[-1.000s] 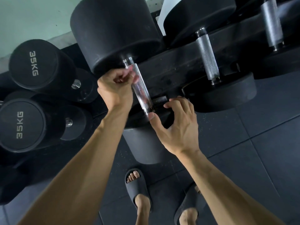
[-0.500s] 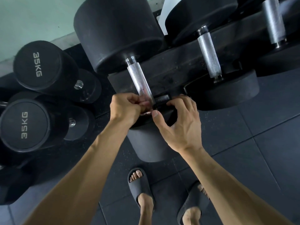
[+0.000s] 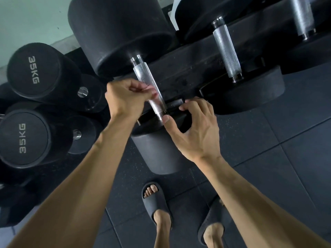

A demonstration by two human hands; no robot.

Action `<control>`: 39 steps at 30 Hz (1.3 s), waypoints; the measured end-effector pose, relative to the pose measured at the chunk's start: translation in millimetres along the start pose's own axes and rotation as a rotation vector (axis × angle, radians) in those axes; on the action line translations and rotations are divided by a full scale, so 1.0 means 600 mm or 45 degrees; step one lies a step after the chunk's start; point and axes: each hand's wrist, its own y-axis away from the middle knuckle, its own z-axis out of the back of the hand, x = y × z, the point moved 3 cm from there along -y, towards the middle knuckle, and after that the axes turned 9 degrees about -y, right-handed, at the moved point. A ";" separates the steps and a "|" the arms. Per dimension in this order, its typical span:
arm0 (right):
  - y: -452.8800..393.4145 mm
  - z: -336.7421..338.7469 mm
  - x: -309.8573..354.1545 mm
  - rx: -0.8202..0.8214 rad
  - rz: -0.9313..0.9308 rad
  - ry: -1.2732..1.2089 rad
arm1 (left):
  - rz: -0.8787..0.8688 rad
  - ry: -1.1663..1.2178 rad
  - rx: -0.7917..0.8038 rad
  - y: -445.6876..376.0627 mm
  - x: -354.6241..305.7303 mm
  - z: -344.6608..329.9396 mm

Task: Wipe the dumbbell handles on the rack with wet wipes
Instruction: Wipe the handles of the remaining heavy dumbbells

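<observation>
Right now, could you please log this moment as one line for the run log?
left hand: curled on dumbbell handle, wipe unseen | right hand: thumb at handle's near end | rack: two more handles waiting

Readable: "35KG" in pale letters on the flat end of the upper dumbbell (image 3: 43, 70) at left. Same "35KG" on the end of the lower dumbbell (image 3: 23, 138) just below it. Both printed sideways. No other legible text anywhere.

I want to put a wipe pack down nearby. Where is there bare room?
Bare floor mat lies right of the right hand, below the rack. The left is crowded by 35KG dumbbells. Both hands crowd the near handle, and feet take the middle floor.
</observation>
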 end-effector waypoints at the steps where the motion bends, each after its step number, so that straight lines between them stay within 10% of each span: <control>1: 0.000 0.001 0.000 -0.002 0.001 0.002 | 0.024 -0.031 0.013 0.002 0.005 -0.004; 16: 0.001 0.005 0.006 -0.021 0.020 -0.041 | -0.078 -0.238 0.098 0.029 -0.012 -0.019; 21: 0.001 0.002 -0.001 -0.006 0.002 -0.043 | -0.226 -0.059 -0.368 -0.008 -0.046 -0.009; 26: 0.002 0.007 0.001 -0.020 0.037 -0.085 | -0.343 -0.158 -0.255 0.015 -0.019 -0.032; 32: 0.002 0.003 -0.007 -0.020 0.039 -0.115 | -0.653 -0.492 -0.623 -0.026 -0.050 -0.029; 39: 0.002 0.005 -0.007 -0.025 0.036 -0.117 | -0.925 -0.795 -0.196 -0.006 -0.042 -0.022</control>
